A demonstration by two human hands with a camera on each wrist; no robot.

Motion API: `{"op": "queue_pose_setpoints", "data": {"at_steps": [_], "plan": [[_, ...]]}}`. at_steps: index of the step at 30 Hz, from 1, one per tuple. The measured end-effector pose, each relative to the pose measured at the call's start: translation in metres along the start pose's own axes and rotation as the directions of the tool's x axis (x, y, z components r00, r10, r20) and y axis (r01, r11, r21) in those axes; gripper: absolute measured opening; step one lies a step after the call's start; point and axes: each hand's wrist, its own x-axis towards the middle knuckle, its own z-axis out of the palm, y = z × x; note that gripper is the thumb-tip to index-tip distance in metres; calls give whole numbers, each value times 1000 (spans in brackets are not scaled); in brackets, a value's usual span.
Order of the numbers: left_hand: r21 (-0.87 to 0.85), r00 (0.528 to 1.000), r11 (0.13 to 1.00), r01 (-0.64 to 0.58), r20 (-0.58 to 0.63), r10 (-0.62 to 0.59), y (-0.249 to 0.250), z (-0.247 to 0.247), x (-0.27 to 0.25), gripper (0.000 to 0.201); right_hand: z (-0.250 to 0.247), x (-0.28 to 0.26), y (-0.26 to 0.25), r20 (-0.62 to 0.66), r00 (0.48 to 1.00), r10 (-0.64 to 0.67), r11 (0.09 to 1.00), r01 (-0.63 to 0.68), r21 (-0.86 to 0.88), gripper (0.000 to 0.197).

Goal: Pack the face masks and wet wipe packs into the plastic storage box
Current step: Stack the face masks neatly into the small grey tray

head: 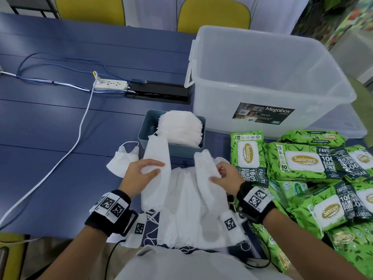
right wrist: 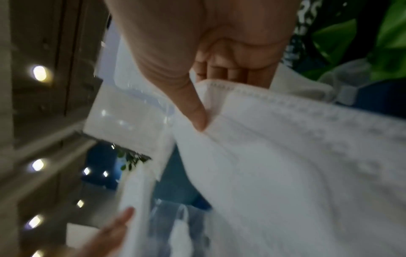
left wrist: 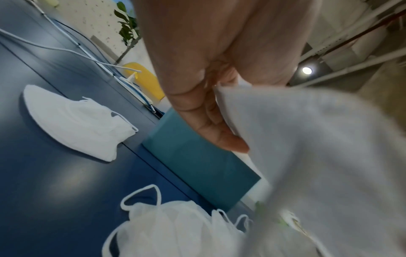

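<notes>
Head view: your left hand (head: 141, 174) and right hand (head: 227, 175) each pinch a face mask (head: 156, 158), the heap (head: 187, 209) beneath hiding the table (head: 50, 128).

soft, matt white nonwoven cloth is seen in the face masks (head: 187, 199), with a stitched, dotted seam picked out along one edge. the storage box (head: 262, 77) is shown in cloudy, translucent plastic, smooth and faintly shiny. glossy green printed film is noted on the wipe packs (head: 298, 160). a smooth blue table (head: 50, 128) with a low sheen is observed, and a matt teal tray (head: 145, 130).
</notes>
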Motion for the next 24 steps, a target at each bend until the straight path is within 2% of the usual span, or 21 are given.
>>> {"op": "queue_pose_setpoints", "data": {"at_steps": [2,3,5,7,10,12,16,19,21,23,24], "plan": [[2,999,999,-36,24,35,3,4,-3,27,-14,-10,-14,-11,1000,-28,973,30,229,26],[3,998,999,-52,41,52,6,7,-4,26,-19,-15,-22,-34,996,-81,941,87,327,27],[-17,994,998,-61,88,63,13,15,-4,25,-26,-28,-40,-92,957,-277,843,288,455,22],[-68,990,997,-37,131,45,21,23,-3,28,-23,-39,-54,-114,891,-439,763,436,477,18],[-145,985,989,23,175,2,38,37,-1,33,-3,-43,-55,-106,856,-506,781,507,365,15],[-181,983,982,57,182,-23,50,43,-2,33,14,-43,-48,-87,856,-509,812,511,283,17],[-413,968,893,178,238,-83,55,48,-4,41,39,-39,-33,-90,868,-488,862,496,108,52],[-321,991,942,102,120,-66,48,44,-5,23,40,-37,-33,-112,823,-556,822,565,68,52],[-223,999,974,42,15,-40,39,36,-2,12,35,-33,-30,-138,868,-477,862,493,121,48],[-191,996,981,28,-73,-43,30,25,2,13,32,-27,-21,-125,949,-290,946,304,112,26],[-180,993,984,7,-113,-28,25,17,4,20,30,-23,-16,-56,984,-170,985,171,6,19]]}}
